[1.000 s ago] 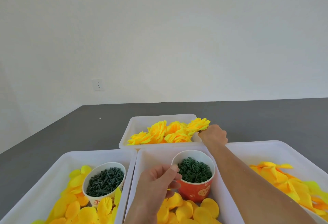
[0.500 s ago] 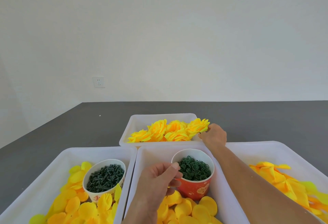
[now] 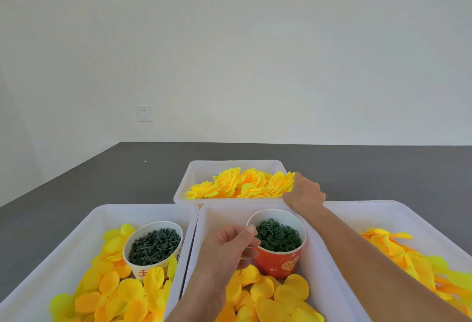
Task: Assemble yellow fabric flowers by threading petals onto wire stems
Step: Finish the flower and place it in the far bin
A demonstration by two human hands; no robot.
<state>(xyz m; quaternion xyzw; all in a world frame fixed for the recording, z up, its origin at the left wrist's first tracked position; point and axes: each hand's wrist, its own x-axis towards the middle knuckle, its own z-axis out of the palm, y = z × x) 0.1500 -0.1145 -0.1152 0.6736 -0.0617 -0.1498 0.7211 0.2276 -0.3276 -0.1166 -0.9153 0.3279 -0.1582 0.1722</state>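
Observation:
Several finished yellow fabric flowers (image 3: pixel 240 186) lie in the far white tray (image 3: pixel 199 173). My right hand (image 3: pixel 305 195) reaches over that tray's right corner and touches the rightmost flower (image 3: pixel 281 183); its fingers are hidden behind the knuckles. My left hand (image 3: pixel 229 247) hovers at the left rim of a red paper cup (image 3: pixel 281 263) full of small green rings (image 3: pixel 278 236), thumb and forefinger pinched together. A white paper cup (image 3: pixel 143 270) holds dark green stem pieces (image 3: pixel 154 246). Loose yellow petals (image 3: pixel 122 296) fill the near trays.
Three white trays sit side by side in front: the left tray (image 3: pixel 76 235), the middle tray (image 3: pixel 217 217) and the right tray (image 3: pixel 408 219) with orange-yellow petals (image 3: pixel 408 258). They rest on a dark grey table (image 3: pixel 102 176). A white wall with a socket (image 3: pixel 144 113) stands behind.
Both hands stay almost where they were. My left fingertips have edged slightly closer to the rings in the red cup. The view has shifted a little.

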